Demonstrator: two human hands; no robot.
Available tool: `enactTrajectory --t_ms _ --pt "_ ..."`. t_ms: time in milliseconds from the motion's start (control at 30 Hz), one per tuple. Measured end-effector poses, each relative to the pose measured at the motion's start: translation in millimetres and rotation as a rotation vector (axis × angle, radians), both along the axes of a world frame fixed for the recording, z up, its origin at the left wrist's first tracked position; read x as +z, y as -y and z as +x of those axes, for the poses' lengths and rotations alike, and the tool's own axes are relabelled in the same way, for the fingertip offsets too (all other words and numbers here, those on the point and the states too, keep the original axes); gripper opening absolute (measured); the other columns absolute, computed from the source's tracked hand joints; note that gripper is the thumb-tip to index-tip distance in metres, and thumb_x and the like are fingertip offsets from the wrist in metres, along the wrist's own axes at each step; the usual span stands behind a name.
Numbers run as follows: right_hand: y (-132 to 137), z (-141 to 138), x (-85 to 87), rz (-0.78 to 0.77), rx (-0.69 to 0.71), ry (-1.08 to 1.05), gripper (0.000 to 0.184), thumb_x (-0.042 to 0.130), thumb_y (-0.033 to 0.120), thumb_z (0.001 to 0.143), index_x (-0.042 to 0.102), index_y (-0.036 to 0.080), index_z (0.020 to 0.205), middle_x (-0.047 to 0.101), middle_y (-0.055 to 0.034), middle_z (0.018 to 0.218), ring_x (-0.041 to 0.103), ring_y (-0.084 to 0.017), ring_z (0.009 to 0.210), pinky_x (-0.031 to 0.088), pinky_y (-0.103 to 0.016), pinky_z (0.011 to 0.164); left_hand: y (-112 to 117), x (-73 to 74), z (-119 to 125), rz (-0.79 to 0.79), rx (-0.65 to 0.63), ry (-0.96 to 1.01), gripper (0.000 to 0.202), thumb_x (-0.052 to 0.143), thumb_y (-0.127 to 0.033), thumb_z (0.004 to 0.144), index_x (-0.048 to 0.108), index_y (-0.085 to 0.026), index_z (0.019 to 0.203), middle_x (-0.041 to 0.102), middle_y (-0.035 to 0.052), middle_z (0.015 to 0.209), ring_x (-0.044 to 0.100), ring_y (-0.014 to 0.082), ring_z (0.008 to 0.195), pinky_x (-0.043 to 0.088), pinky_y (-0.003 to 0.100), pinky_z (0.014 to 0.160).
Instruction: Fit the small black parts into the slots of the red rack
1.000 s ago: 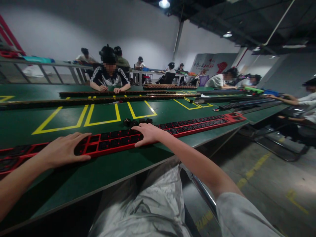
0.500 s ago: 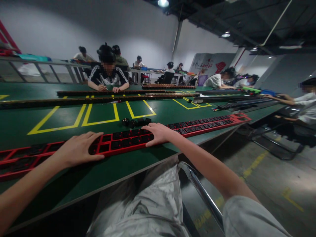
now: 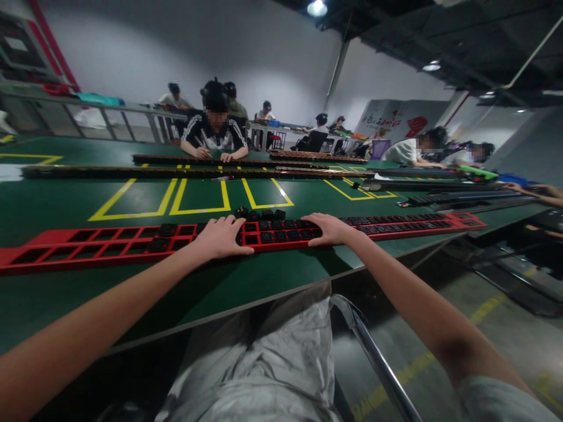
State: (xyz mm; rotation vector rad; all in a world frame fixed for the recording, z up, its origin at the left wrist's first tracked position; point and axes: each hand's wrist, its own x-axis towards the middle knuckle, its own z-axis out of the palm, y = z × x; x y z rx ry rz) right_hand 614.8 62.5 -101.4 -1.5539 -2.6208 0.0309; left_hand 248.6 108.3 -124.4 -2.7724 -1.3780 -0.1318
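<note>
A long red slotted frame [image 3: 48,240] lies across the green table in front of me. Black square pieces [image 3: 281,235] fill many of its slots between and to the right of my hands, while most slots at its left end show open. My left hand [image 3: 220,237] grips the frame left of its middle, thumb along the near edge and fingers over the top. Farther right, my right hand [image 3: 329,228] holds it the same way. Several loose black pieces [image 3: 266,214] sit just behind the frame, between my hands.
Long dark strips [image 3: 176,172] lie across the table [image 3: 141,299] farther back, with more strips [image 3: 466,196] at the right. Yellow tape [image 3: 197,210] marks the tabletop. A co-worker [image 3: 215,129] sits opposite, and other people work beyond. A metal chair arm [image 3: 373,351] stands by my legs.
My view has swung left, so the frame's left end now shows and everything sits farther right in the picture. Both hands stay on the frame; whether it slid is unclear.
</note>
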Motion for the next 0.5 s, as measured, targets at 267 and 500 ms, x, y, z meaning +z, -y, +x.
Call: enactTrajectory --t_ms 267,500 --pt "-28 -45 3.7 -0.088 -0.003 -0.223 0.049 0.060 0.048 0.089 0.061 0.019 0.129 0.062 -0.0104 0.131 0.058 -0.027 0.119 0.043 -0.041 0.104 -13 -6.9 3 0.006 -0.033 0.031 0.103 0.041 -0.085 0.074 0.035 -0.016 0.149 0.050 0.0197 0.139 0.051 0.0387 0.121 0.038 0.047 0.099" --pt "-72 -120 -6.2 0.163 -0.178 -0.192 0.037 0.057 0.041 0.092 0.066 0.016 0.119 0.067 -0.0124 0.121 0.061 -0.025 0.111 0.046 -0.036 0.097 -33 7.8 -48 0.047 0.009 0.021 0.063 0.025 -0.057 0.096 0.055 -0.016 0.133 0.059 0.0154 0.130 0.056 0.0301 0.118 0.043 0.040 0.098"
